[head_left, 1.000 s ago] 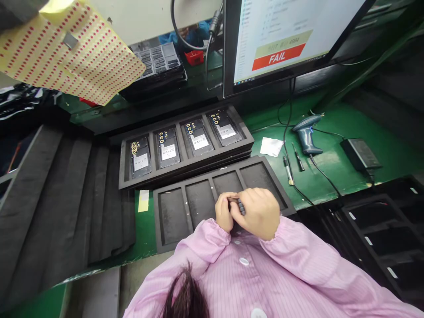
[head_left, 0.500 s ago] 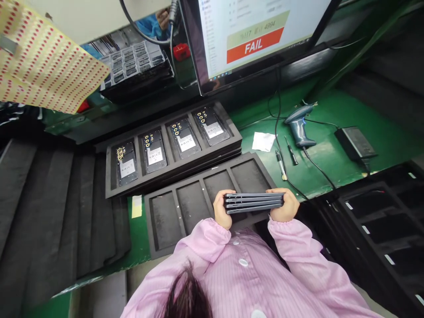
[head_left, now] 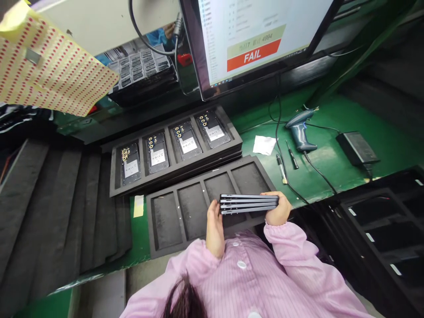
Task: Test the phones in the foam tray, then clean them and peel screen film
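Foam sheets (head_left: 49, 212) are laid in overlapping steps at the far left of the tabletop (head_left: 331, 176). Next to them, a filled tray (head_left: 114, 176) with four phone backs is seen behind an empty tray (head_left: 165, 221) of four pockets. Over the right half of that empty tray, a stack of flat dark phones (head_left: 248, 203) is held edge-on, its long axis running left to right across the body, roughly level. The left hand (head_left: 214, 227) is placed at the stack's left end, fingers stretched nearly straight, so contact may be only at the tips; whether anything is gripped there cannot be told. The right hand (head_left: 278, 210) is curled around the stack's right end, fingers closed on it, and most of the weight is judged to be carried there. The open pockets lie just below and to the left of the stack. Farther right, a barcode scanner (head_left: 300, 130) and a black adapter (head_left: 357, 148) are laid on the green surface.
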The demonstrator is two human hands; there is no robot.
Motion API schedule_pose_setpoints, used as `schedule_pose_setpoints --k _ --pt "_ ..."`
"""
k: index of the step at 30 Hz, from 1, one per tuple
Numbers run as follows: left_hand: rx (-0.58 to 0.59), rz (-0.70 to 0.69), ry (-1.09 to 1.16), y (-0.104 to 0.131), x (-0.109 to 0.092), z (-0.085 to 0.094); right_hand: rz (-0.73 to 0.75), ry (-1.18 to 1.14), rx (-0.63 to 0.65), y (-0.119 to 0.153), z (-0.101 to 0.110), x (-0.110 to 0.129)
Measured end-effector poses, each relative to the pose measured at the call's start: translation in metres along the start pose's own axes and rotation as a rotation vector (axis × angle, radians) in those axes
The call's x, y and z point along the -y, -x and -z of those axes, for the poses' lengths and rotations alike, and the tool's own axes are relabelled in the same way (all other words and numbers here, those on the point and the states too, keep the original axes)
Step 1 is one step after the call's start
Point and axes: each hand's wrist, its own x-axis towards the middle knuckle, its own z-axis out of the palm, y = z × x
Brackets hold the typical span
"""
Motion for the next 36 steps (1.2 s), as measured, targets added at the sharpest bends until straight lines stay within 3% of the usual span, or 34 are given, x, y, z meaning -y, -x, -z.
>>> schedule_pose_setpoints --k 3,5,9,12,17,21,23,25,27,30,32,36 --pt "0.037 0.517 0.108 0.017 -0.007 -0.002 0.026 0.023 -0.043 0.000 -0.003 0.002" --pt "0.078 0.634 0.126 0.018 -0.007 -0.014 0.045 0.024 -0.061 0.001 -0.005 0.003" --pt "-0.054 0.526 0.136 0.009 0.001 -0.051 0.123 -0.028 -0.075 0.011 -0.008 0.005" --pt "-0.083 0.441 0.262 0.006 0.000 -0.063 0.242 -0.099 -0.074 0.019 -0.011 0.015" --pt "0.167 0.160 0.444 0.013 -0.026 -0.063 0.645 -0.093 -0.041 0.015 -0.017 0.062" --pt "0.335 -0.088 0.476 0.028 -0.054 -0.075 0.895 -0.085 -0.231 0.018 -0.023 0.103" --pt "0.445 -0.157 0.515 0.033 -0.063 -0.079 1.010 -0.123 -0.260 0.027 -0.023 0.114" --pt "0.573 -0.161 0.499 0.034 -0.068 -0.073 1.035 -0.133 -0.150 0.040 -0.018 0.119" --pt "0.640 -0.134 0.445 0.030 -0.067 -0.058 0.970 -0.112 0.065 0.051 -0.010 0.119" --pt "0.649 -0.044 0.358 0.020 -0.056 -0.026 0.964 -0.063 0.486 0.053 -0.003 0.116" --pt "0.605 -0.042 0.306 0.016 -0.047 -0.005 0.958 0.052 0.726 0.046 -0.010 0.112" --pt "0.455 -0.190 0.121 0.014 -0.033 0.023 0.728 0.300 0.835 0.027 -0.049 0.102"
